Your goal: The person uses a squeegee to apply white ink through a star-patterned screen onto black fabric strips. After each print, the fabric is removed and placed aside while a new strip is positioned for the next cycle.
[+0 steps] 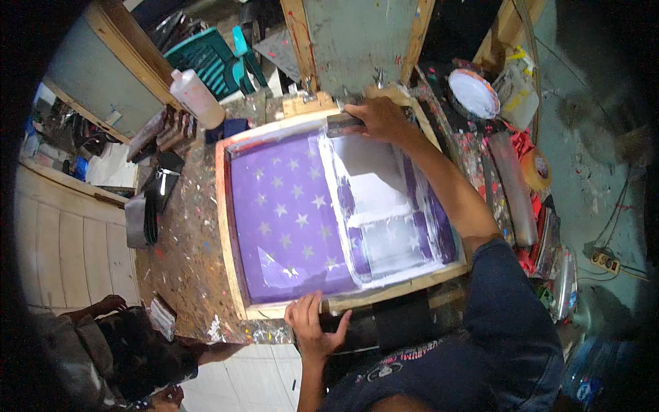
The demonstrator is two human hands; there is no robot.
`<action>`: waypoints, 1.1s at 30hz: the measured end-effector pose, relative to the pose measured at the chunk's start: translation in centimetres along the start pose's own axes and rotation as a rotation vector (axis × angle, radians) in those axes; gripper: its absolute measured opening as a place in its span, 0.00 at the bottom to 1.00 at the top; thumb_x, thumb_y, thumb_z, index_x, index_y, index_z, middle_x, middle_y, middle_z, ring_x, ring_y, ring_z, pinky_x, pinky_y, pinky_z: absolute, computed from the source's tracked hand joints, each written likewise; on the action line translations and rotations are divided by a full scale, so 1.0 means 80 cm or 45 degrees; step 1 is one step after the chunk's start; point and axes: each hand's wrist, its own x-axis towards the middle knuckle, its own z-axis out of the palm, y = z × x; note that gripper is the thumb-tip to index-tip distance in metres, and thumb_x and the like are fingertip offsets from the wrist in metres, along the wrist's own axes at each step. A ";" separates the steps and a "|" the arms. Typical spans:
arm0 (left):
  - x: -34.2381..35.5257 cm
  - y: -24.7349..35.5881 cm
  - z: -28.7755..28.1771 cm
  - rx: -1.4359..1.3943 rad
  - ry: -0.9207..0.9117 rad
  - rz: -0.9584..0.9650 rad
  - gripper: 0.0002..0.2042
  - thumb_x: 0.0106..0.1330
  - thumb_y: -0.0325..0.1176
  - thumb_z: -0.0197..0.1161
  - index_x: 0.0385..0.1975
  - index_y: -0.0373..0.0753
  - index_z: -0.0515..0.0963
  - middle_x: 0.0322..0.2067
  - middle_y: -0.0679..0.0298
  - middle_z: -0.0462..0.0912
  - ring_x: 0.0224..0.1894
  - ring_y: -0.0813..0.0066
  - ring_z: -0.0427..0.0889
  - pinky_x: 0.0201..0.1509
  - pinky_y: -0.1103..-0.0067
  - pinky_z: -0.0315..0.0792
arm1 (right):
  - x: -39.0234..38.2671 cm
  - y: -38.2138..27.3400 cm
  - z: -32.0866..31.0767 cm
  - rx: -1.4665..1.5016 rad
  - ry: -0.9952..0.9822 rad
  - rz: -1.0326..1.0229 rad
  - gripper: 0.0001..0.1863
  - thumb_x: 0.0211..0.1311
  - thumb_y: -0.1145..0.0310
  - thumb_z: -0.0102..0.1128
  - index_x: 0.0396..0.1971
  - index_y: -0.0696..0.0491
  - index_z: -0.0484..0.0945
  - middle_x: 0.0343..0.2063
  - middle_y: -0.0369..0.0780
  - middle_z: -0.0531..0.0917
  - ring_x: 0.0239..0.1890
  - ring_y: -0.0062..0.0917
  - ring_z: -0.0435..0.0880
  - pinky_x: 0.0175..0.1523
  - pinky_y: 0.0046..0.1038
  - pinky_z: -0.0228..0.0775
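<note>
A wooden-framed printing screen (226,226) with purple mesh and pale stars lies on the table. White ink (371,178) covers much of its right part, with thick streaks around a smoother patch. At the far end of the screen, my right hand (381,120) is closed on a squeegee (343,125), whose lower edge is hard to make out. On the near frame edge rest the fingertips of my left hand (316,326), its thumb spread apart from them. Beside that thumb is a small dark part that I cannot identify.
A stained table (185,240) bears a white bottle (197,98), dark squeegee-like blocks (161,130) and a black folded item (142,223). To the right are a white-filled tub (473,94), a tape roll (535,169) and a clear tube (513,192). Another person (137,350) is at lower left.
</note>
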 end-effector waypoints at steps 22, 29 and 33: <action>-0.009 -0.018 0.025 0.033 -0.017 0.069 0.37 0.54 0.47 0.78 0.59 0.31 0.73 0.49 0.55 0.81 0.52 0.56 0.77 0.66 0.58 0.61 | -0.303 -0.302 -0.074 -0.100 0.054 0.123 0.09 0.56 0.68 0.63 0.37 0.52 0.79 0.33 0.37 0.79 0.35 0.30 0.80 0.39 0.31 0.74; 0.017 0.002 -0.012 0.012 0.076 0.150 0.37 0.54 0.47 0.78 0.60 0.32 0.73 0.46 0.54 0.80 0.51 0.55 0.76 0.66 0.59 0.58 | -0.295 -0.330 -0.155 -0.007 0.107 0.229 0.27 0.52 0.56 0.70 0.51 0.52 0.76 0.42 0.44 0.80 0.44 0.36 0.80 0.51 0.41 0.72; 0.075 0.035 -0.081 0.071 0.123 0.193 0.38 0.56 0.50 0.76 0.61 0.31 0.72 0.43 0.54 0.78 0.50 0.57 0.75 0.65 0.58 0.56 | -0.261 -0.312 -0.201 -0.259 0.200 0.137 0.35 0.46 0.50 0.75 0.54 0.52 0.75 0.41 0.45 0.79 0.42 0.37 0.80 0.50 0.41 0.72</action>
